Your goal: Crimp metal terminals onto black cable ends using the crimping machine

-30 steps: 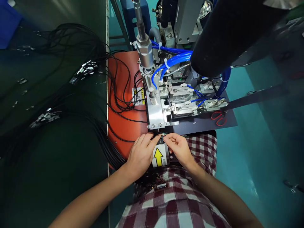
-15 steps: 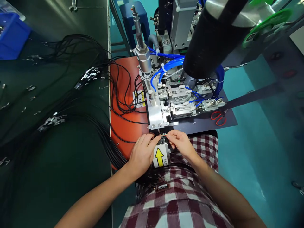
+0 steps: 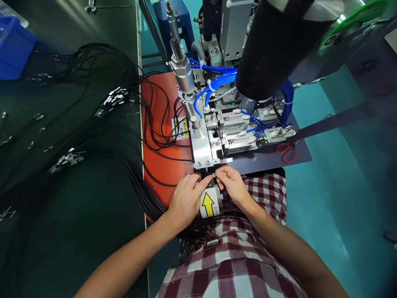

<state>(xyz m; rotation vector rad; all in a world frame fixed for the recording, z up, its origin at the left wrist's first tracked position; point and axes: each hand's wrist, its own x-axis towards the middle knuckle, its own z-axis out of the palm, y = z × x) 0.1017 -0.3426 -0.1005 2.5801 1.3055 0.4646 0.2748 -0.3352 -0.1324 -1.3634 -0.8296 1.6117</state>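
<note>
My left hand point(image 3: 185, 195) is closed at the front of the metal machine, its thumb and index finger stretched toward a small cable end point(image 3: 214, 175). A black cable point(image 3: 159, 181) runs in from the left and passes under that hand. From the other side my right hand point(image 3: 233, 184) pinches at the tiny light-coloured wires of the cable end; its fingertips partly hide them. Just below the fingers sits a white plate with a yellow arrow point(image 3: 208, 204). The machine's silver block point(image 3: 203, 154) stands right above the fingertips.
Bundled black cables point(image 3: 130, 174) with metal-tipped connectors point(image 3: 66, 159) lie on the dark table at left. A blue bin point(image 3: 15, 47) and a wrench point(image 3: 91, 6) are farther back. Red-handled scissors point(image 3: 287, 152) lie at right. A black cylinder point(image 3: 263, 54) overhangs the machine.
My right hand has shifted slightly left and up, closer to the left fingertips, with its fingers more closed around the wire end. The left hand stays almost in place. The view has moved slightly.
</note>
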